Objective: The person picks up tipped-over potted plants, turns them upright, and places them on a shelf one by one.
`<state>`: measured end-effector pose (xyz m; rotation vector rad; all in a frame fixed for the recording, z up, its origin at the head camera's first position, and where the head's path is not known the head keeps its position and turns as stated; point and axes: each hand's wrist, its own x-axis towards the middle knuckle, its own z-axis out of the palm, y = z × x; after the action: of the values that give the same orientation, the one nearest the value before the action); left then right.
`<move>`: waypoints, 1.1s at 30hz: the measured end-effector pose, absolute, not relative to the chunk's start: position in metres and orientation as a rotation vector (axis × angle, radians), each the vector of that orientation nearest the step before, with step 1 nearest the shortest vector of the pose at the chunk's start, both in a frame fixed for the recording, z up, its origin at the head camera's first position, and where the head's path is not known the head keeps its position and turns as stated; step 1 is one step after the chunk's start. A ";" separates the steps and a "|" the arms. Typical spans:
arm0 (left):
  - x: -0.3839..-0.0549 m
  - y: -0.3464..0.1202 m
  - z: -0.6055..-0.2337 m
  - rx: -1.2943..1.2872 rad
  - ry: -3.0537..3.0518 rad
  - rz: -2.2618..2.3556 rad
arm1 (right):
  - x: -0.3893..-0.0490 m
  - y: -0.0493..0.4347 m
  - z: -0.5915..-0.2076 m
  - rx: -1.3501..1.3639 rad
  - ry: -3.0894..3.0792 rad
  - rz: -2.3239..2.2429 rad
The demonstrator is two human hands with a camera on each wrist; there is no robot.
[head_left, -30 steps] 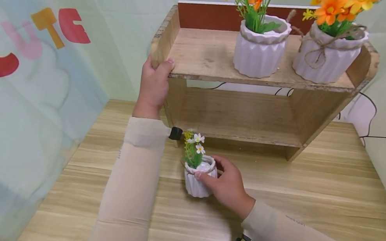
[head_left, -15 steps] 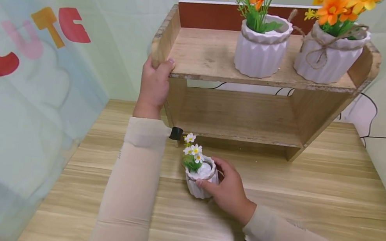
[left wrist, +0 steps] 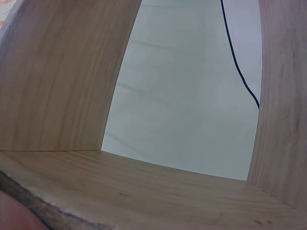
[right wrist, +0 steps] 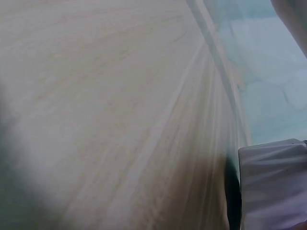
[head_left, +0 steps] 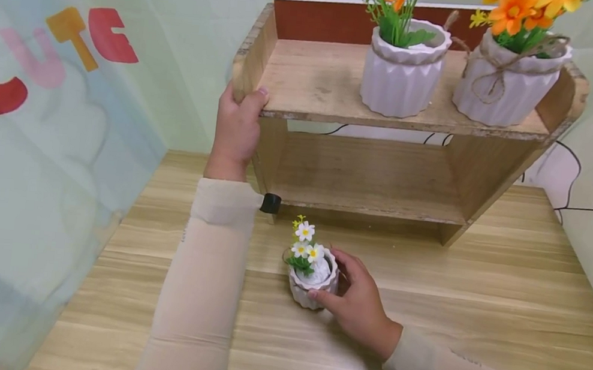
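Observation:
A small white fluted flowerpot (head_left: 300, 294) with white and yellow artificial flowers (head_left: 303, 243) is in front of the shelf in the head view. My right hand (head_left: 362, 303) grips it from the right, thumb at the near side of the rim and fingers behind. Part of the pot (right wrist: 273, 187) appears at the lower right of the right wrist view. With my left hand (head_left: 237, 133) I hold the left front edge of the wooden shelf (head_left: 313, 78) at its upper board. In the left wrist view the shelf's inside wall (left wrist: 62, 76) fills the left, and a fingertip shows at the bottom corner.
Two larger white flowerpots, one mid-shelf (head_left: 402, 78) and one at the right end (head_left: 504, 86), stand on the upper board with orange flowers. The lower board (head_left: 373, 178) is bare wood. Under everything lies a wood-grain tabletop (head_left: 479, 301), with printed cloth (head_left: 58, 184) behind and beside it.
My right hand has moved slightly nearer and to the right with the small flowerpot. The pot has tilted and turned, so its flowers face up more. My left hand keeps its hold.

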<state>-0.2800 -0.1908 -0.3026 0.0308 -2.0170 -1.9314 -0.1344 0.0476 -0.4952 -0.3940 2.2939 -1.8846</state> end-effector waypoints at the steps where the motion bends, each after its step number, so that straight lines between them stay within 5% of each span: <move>1: -0.280 -0.191 -0.303 0.029 -2.017 -1.931 | -0.134 0.048 -0.495 -0.396 2.291 -1.888; 33: -0.280 -0.191 -0.303 0.023 -2.014 -1.937 | -0.116 0.040 -0.503 -0.374 2.444 -1.900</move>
<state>-0.2804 -0.1913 -0.3026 0.0231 -2.0141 -1.9372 -0.1155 0.0398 -0.5033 -0.3743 2.4438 -1.8999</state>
